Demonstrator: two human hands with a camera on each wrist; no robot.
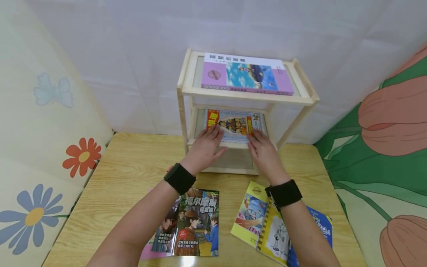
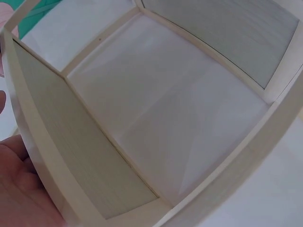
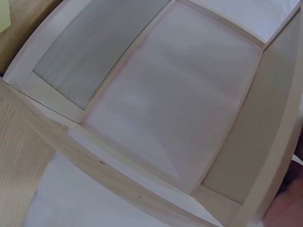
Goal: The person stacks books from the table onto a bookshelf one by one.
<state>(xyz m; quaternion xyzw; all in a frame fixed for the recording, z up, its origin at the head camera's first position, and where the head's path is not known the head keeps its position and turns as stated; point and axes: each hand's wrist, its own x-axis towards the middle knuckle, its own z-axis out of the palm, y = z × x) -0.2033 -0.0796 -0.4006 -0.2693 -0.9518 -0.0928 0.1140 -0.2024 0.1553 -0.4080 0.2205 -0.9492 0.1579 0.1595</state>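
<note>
A comic-style book (image 1: pixel 235 122) with a red-and-yellow title lies flat on the middle shelf of a small wooden rack (image 1: pixel 248 97). My left hand (image 1: pixel 205 146) rests its fingers on the front left of the cover, its thumb apart. Toward the front right, the fingers of my right hand (image 1: pixel 267 154) touch the same book. In the left wrist view the left hand (image 2: pixel 21 184) is at the edge of a shelf. The right hand (image 3: pixel 286 203) shows only partly in its wrist view, beside a shelf edge; the book is hidden in both wrist views.
A thick pink-and-white book (image 1: pixel 248 74) lies on the top shelf. On the wooden table, dark-covered books (image 1: pixel 197 226) overlap at left front; yellow books (image 1: pixel 250 211) and a blue one (image 1: pixel 320 226) lie at right front, partly under my right forearm.
</note>
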